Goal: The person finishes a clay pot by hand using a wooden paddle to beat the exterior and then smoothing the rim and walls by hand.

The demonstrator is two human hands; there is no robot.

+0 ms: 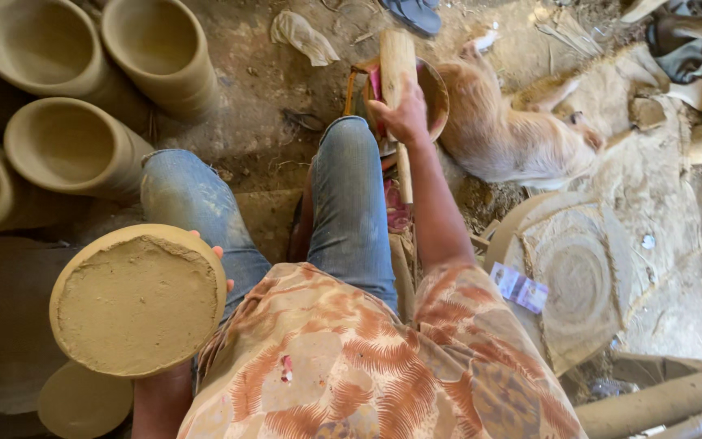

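From the head view: my left hand (pixel 209 264) cradles a clay pot (pixel 138 302) bottom-up beside my knee (only fingertips peek past its rim). My right hand (pixel 406 115) has its fingers clamped around a wooden paddle (pixel 398 73), over a bowl (pixel 436 96). A dog (pixel 505 134) lies alongside.

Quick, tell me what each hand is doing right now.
Left hand: mostly hidden behind the round clay pot, fingertips curled on its rim, holding it.
Right hand: closed around the wooden paddle.
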